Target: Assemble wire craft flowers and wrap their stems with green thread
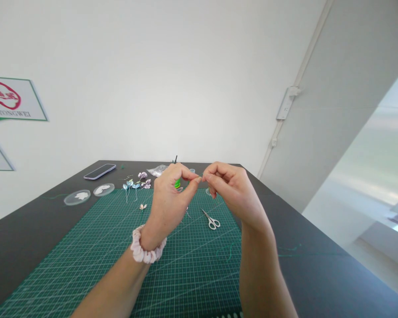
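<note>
Above the green cutting mat [185,265], my left hand [172,190] and my right hand [230,187] meet fingertip to fingertip. Each is closed in a pinch of thumb and forefinger. What lies between the tips is too small to make out. A pale scrunchie [146,249] circles my left wrist. Below and between the hands lies a pair of small scissors [212,221] with white handles. A bright green object [177,183] shows partly behind my left fingers. To the left are blue flowers on wire stems [130,184], purple flowers [146,182] and a small pinkish flower [143,206].
Two clear shallow dishes with white pieces, a nearer one [73,198] and a farther one [104,190], stand at the left. Behind them is a phone [100,171]. A clear plastic bag [157,170] lies at the back. Green thread [230,251] trails over the mat's right side.
</note>
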Tool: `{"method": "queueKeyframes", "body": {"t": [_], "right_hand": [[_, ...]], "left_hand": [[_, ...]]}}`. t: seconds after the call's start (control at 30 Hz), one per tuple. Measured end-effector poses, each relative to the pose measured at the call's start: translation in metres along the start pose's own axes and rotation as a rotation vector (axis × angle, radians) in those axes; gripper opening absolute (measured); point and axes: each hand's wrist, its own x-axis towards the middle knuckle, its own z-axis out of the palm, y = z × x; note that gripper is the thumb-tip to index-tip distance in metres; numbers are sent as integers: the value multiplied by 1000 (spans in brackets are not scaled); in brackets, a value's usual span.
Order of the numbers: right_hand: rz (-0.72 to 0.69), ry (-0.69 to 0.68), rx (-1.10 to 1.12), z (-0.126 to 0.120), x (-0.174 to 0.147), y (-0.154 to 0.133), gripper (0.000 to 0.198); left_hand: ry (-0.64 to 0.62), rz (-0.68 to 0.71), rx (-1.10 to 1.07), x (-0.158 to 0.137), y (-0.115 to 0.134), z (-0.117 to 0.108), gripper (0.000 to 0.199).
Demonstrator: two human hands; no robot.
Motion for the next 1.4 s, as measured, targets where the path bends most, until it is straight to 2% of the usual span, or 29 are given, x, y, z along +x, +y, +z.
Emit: {"method": "queueKeyframes", "body": {"t": [0.57, 1.03, 1.13, 1.27, 1.4], "right_hand": [[26, -19, 12, 1, 1, 0, 23], [11, 36, -39, 2, -1, 1, 21], [5, 47, -53, 1, -1, 2, 22], [-8, 33, -53, 0, -1, 2, 21], [-52, -19, -7, 0, -2, 1, 20]], "left_hand": [[9, -20, 36, 0, 2, 0, 17], [7, -28, 31, -2, 4, 4, 15], [-46, -82, -30, -1, 4, 3, 13], [-189, -209, -166, 2, 4, -3, 9], [-320, -334, -360, 4, 4, -10, 13]]}}
